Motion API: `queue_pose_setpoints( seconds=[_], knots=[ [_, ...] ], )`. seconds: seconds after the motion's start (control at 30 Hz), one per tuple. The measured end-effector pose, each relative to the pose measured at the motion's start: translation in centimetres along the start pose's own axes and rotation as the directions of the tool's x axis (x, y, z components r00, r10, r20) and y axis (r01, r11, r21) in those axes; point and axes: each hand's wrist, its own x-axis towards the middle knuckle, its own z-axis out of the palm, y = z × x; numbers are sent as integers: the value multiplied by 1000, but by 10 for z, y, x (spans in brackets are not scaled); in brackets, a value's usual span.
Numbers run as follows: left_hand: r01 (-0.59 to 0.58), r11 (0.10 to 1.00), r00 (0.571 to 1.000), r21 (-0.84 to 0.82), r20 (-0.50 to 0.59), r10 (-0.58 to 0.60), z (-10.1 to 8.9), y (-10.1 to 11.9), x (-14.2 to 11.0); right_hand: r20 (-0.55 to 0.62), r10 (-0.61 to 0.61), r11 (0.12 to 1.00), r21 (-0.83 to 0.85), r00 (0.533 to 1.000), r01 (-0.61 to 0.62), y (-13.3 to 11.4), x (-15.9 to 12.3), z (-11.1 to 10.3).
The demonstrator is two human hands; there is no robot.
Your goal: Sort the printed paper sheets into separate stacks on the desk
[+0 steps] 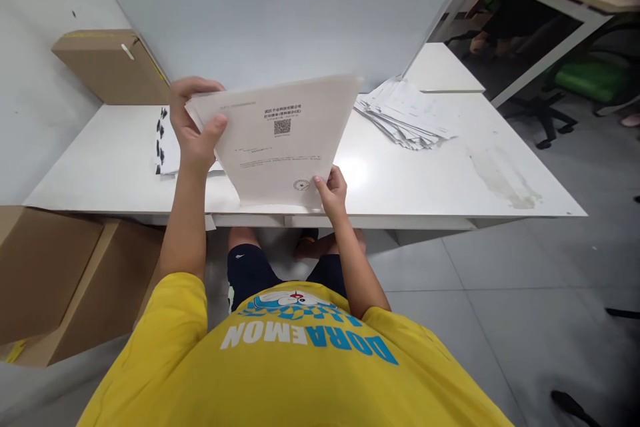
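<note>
A stack of printed paper sheets (280,153) is held up at a tilt over the white table, its front sheet showing a QR code and a round stamp. My left hand (197,121) is closed on the stack's upper left corner, thumb on the front and fingers behind. At the lower right edge, my right hand (333,191) pinches the same stack with its thumb in front. Behind my left forearm lie papers with black marks (167,147), partly hidden.
Fanned-out papers (407,117) lie on the white table (400,180) at right. An upright pale panel (280,13) stands at the table's back. Cardboard boxes are at back left (110,67) and lower left (75,273). A green chair (595,77) stands off to the right.
</note>
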Motion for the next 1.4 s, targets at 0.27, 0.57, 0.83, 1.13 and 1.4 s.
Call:
queue_pose_setpoints(
  seconds=[0.27,0.57,0.83,1.13,1.4],
  knots=[
    [285,956,944,70,153,-292,0,11,-60,-266,77,993,110,961,-49,-17,-16,11],
    [307,871,647,383,587,-486,46,-14,-39,-65,502,821,349,863,-451,-35,-81,-16],
    [279,713,521,643,523,-675,27,-17,-88,-38,637,748,271,770,-605,-19,-126,-12],
    [446,682,719,580,222,-659,12,-35,-130,-213,603,785,330,769,-524,-13,-123,26],
    [208,804,724,557,465,-510,40,-71,-119,-327,576,817,263,749,-514,13,-122,41]
  ],
)
